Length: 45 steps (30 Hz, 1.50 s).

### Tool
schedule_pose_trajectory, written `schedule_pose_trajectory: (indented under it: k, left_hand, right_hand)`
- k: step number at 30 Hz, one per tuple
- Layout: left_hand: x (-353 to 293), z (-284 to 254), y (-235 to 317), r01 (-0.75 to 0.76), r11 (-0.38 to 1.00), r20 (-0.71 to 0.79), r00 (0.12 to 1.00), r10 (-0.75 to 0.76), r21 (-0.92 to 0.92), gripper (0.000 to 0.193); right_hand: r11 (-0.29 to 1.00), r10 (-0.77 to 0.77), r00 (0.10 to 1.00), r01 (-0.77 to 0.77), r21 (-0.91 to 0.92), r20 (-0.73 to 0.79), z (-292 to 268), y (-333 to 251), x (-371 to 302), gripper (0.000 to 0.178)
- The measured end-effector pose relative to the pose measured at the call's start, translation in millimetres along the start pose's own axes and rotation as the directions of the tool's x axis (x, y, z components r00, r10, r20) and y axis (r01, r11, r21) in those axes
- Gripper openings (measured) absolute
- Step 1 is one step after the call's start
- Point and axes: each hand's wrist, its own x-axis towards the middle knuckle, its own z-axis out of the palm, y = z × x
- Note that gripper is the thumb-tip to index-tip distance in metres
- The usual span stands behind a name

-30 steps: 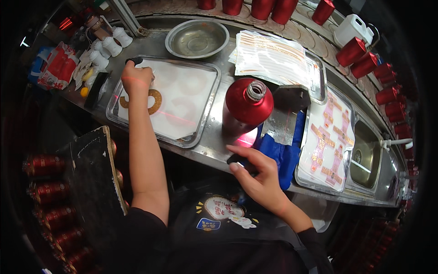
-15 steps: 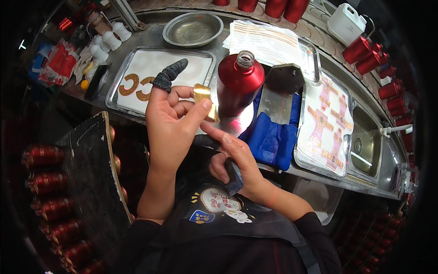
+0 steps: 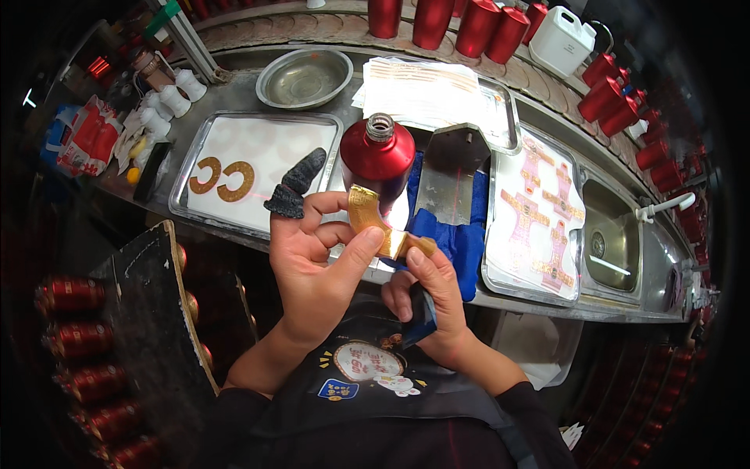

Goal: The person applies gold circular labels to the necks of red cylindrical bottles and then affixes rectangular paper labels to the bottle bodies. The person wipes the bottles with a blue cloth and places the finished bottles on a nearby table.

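Observation:
My left hand (image 3: 312, 285) pinches a shiny gold C-shaped decal (image 3: 366, 213) between thumb and fingers. A black knitted finger sleeve (image 3: 291, 191) covers its raised index finger. With thumb and forefinger, my right hand (image 3: 444, 301) grips the decal's other end. A dark flat piece, perhaps a scraper (image 3: 422, 316), is tucked in the right palm; its full shape is hidden. Just beyond the decal a red metallic bottle (image 3: 377, 152) stands upright, its clear glass neck uncapped. To its right is a metal cradle (image 3: 449, 191) with blue cloth (image 3: 445, 234) around it.
Two more gold C decals (image 3: 234, 181) lie in a metal tray (image 3: 178, 195) at left. Behind it sits a metal bowl (image 3: 305, 78). At right are a tray of patterned decals (image 3: 539, 211) and a sink (image 3: 605, 238). Red bottles (image 3: 433, 23) line the back ledge.
My right hand has come up and taken hold of the decal's lower end. The decal is now turned to show its curved shape. The view has shifted slightly.

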Motion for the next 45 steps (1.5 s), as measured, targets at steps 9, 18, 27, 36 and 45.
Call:
schedule_pose_trajectory:
  k: [9,18,27,36,45]
  left_hand:
    - [23.1,-4.1,-21.6,-0.06,0.993,0.004,0.998,0.06,0.105,0.04]
    - [55.0,-15.1,-48.6,-0.247,0.923,-0.095,0.954,0.285,0.294,0.037]
    - [64.0,-33.9,-53.5,-0.05,0.997,-0.141,0.988,0.058,0.063,0.052]
    - [73.2,-34.1,-54.9,0.102,0.994,0.107,0.989,-0.098,-0.036,0.069]
    - [77.6,-31.6,-54.1,0.136,0.99,0.128,0.983,-0.129,-0.048,0.072]
  right_hand:
    - [0.72,-0.382,0.921,0.347,-0.601,0.074,3.2,-69.0,39.2,0.017]
    - [0.053,-0.221,0.841,0.516,-0.855,0.493,16.7,-117.2,103.4,0.021]
    - [0.545,-0.07,0.946,0.302,-0.782,0.317,6.6,-119.5,129.3,0.032]
    - [0.685,-0.084,0.959,0.252,-0.683,0.269,-1.1,-102.0,123.4,0.065]
    - [0.746,-0.036,0.969,0.188,-0.639,0.242,3.1,-108.0,125.8,0.07]
